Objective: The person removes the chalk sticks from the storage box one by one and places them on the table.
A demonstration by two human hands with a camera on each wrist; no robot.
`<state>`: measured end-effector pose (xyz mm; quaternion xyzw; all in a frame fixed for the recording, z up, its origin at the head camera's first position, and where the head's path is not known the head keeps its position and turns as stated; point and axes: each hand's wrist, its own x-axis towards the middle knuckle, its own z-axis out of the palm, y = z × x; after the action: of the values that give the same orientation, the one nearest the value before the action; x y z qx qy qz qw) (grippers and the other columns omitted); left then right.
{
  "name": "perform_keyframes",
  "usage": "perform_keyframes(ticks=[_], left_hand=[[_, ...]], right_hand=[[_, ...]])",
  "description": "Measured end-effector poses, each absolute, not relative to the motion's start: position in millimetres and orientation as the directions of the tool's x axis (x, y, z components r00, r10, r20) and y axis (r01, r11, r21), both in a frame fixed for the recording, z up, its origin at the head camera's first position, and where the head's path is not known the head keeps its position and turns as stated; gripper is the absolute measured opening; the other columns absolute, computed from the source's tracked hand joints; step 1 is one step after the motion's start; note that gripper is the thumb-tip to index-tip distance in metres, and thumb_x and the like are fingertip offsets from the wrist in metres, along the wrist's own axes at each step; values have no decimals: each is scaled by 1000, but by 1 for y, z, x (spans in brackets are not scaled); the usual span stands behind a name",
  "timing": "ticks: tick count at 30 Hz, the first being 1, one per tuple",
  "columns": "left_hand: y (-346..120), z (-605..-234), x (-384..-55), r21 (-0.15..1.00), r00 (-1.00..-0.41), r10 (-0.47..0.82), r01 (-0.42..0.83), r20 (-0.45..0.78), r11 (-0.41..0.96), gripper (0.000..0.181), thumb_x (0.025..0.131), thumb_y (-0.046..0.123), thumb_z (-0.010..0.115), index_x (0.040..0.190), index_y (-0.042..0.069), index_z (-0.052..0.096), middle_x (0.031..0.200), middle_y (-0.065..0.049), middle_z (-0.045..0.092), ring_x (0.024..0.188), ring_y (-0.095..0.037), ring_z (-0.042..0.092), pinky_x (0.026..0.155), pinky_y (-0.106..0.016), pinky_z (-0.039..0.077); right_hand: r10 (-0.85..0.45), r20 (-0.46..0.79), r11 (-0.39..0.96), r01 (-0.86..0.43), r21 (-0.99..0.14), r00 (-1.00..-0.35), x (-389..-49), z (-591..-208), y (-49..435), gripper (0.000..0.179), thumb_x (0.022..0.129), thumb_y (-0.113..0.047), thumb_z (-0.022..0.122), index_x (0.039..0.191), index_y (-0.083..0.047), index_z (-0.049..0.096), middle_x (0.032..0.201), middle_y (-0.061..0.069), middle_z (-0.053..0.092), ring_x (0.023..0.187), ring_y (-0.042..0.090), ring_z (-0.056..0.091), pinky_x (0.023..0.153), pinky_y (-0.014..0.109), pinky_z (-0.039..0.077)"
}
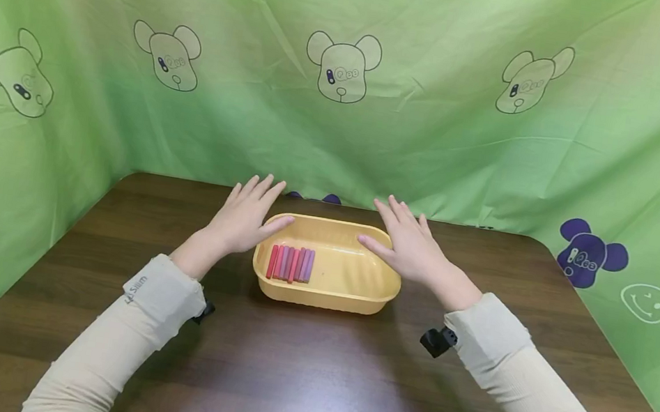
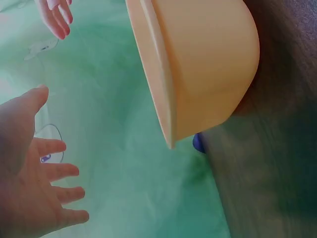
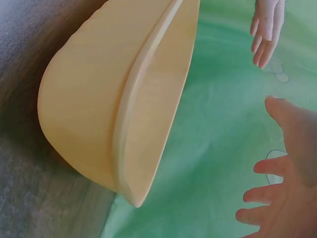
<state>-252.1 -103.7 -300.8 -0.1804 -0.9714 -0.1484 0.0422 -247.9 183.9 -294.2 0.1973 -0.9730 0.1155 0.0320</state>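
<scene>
A yellow oval plastic basin (image 1: 354,304) stands on the brown wooden table. Inside its left half lies a row of several short sticks (image 1: 291,264) in red, pink and purple; their exact kind cannot be told. My left hand (image 1: 246,217) hovers over the basin's left end, fingers spread and straight, holding nothing. Over the right end my right hand (image 1: 411,246) is held the same way, also with nothing in it. Both wrist views show the basin's outer wall (image 2: 213,59) with a gap between it and each hand (image 3: 282,198).
Green cloth (image 1: 425,156) printed with cartoon bear heads hangs behind and beside the table (image 1: 294,370). A small black camera (image 1: 437,341) is strapped at the right wrist, and another (image 1: 204,311) at the left.
</scene>
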Motion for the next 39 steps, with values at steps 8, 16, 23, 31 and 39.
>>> perform_keyframes(ticks=[8, 16, 23, 31, 39], left_hand=[[-115, -312, -255, 356, -930, 329, 366, 162, 860, 66, 95, 48, 44, 145, 6, 33, 151, -18, 30, 142, -37, 23, 118, -54, 15], [-125, -332, -255, 390, -916, 359, 400, 178, 830, 55, 95, 36, 50, 137, 0, 43, 142, -21, 44, 135, -37, 37, 115, -53, 24], [-128, -344, -256, 382, -907, 389, 420, 159, 823, 49, 95, 30, 51, 134, 0, 46, 139, -21, 48, 132, -38, 41, 112, -52, 30], [-130, -350, -257, 378, -888, 423, 460, 181, 803, 45, 94, 24, 54, 131, -1, 50, 134, -21, 52, 127, -37, 46, 109, -51, 35], [-131, -355, -257, 375, -890, 427, 454, 157, 808, 41, 95, 20, 53, 131, 0, 52, 133, -19, 54, 125, -37, 48, 108, -51, 36]], right_hand=[[-418, 145, 846, -443, -298, -897, -251, -294, 180, 66, 94, -41, 50, 143, -1, 33, 150, 22, 31, 139, 38, 28, 116, 53, 21], [-478, 206, 765, -520, -379, -854, -257, -299, 175, 50, 93, -30, 55, 131, 2, 49, 134, 20, 52, 126, 35, 48, 108, 48, 37], [-499, 174, 718, -517, -467, -849, -265, -304, 168, 41, 91, -25, 59, 122, 2, 57, 122, 19, 61, 112, 36, 58, 97, 47, 47], [-504, 61, 697, -448, -559, -861, -279, -305, 162, 37, 91, -23, 58, 117, 2, 60, 112, 17, 66, 102, 32, 64, 93, 42, 51], [-495, -71, 669, -328, -667, -866, -292, -301, 155, 38, 92, -23, 56, 120, 1, 59, 117, 20, 64, 109, 31, 61, 96, 41, 49]])
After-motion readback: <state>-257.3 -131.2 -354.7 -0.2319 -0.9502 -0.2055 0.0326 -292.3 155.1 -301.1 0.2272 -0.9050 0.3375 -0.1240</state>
